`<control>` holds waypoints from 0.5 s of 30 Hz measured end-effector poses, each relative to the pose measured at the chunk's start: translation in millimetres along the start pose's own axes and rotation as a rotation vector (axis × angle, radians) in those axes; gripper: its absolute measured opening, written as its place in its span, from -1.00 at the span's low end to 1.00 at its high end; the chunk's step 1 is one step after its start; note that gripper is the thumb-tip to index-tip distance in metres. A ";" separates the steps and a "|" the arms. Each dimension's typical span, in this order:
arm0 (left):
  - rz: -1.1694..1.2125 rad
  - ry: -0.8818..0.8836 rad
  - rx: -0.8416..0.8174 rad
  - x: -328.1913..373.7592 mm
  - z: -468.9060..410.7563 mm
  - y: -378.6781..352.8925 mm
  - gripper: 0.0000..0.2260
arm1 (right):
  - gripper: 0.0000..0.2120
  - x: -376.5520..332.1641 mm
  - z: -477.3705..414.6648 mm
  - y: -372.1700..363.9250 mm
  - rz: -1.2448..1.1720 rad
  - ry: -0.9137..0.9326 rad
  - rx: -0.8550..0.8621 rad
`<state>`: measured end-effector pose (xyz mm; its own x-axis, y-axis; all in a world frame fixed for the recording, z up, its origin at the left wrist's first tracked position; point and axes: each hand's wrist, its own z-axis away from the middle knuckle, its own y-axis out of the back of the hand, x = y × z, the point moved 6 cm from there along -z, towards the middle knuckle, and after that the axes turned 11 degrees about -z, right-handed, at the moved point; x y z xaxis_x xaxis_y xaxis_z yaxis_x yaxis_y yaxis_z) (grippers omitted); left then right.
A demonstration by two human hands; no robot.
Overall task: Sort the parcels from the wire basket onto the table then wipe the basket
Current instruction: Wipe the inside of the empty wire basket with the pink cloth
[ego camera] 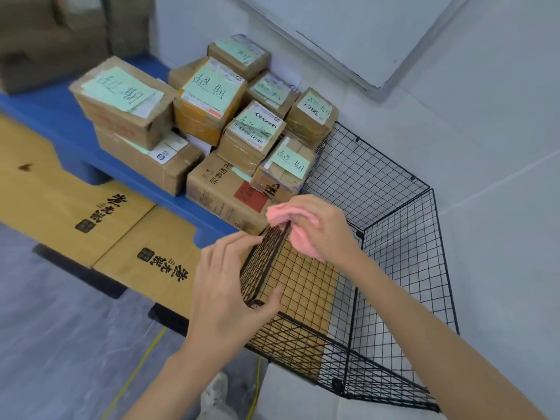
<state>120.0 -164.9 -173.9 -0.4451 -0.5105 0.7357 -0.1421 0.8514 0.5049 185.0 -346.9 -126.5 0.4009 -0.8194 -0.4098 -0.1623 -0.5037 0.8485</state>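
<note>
While the left hand is gripping the top rim of the near-left panel of the wire basket, fingers outside and thumb inside the mesh, the right hand is clutching a bunched pink cloth and pressing it against the far corner of that same rim. Basket is sitting at the right end of the wooden desk, close against the white wall; wood grain is showing through its mesh floor. Cardboard parcels are sitting outside the basket, stacked just beyond its far-left side, most wearing pale green handwritten slips. Several are resting on a blue plastic platform lying across the desk. Yellow cable is running along the grey floor below.
</note>
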 end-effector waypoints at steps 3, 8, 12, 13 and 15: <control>-0.013 0.001 -0.001 -0.1 0.0 -1.5 -0.44 | -0.80 -11.5 12.9 -9.5 -0.026 -0.016 0.024; 0.025 0.028 0.021 0.4 1.9 -3.2 -0.46 | -0.75 -56.8 50.5 -26.5 -0.185 0.256 -0.189; 0.012 0.019 0.013 0.9 3.1 -0.3 -0.47 | -0.64 -7.6 7.0 -6.5 -0.039 0.143 -0.015; 0.007 0.023 0.010 0.1 3.6 -0.1 -0.46 | -0.69 5.3 -4.0 -1.4 -0.011 0.046 0.016; 0.004 0.029 0.005 -1.3 3.3 -0.4 -0.46 | -0.78 16.5 -12.7 1.2 0.001 -0.083 0.027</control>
<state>117.7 -164.2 -176.5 -0.4198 -0.5107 0.7503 -0.1454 0.8538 0.4998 202.9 -357.6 -128.0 0.3249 -0.8394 -0.4358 -0.1873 -0.5088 0.8403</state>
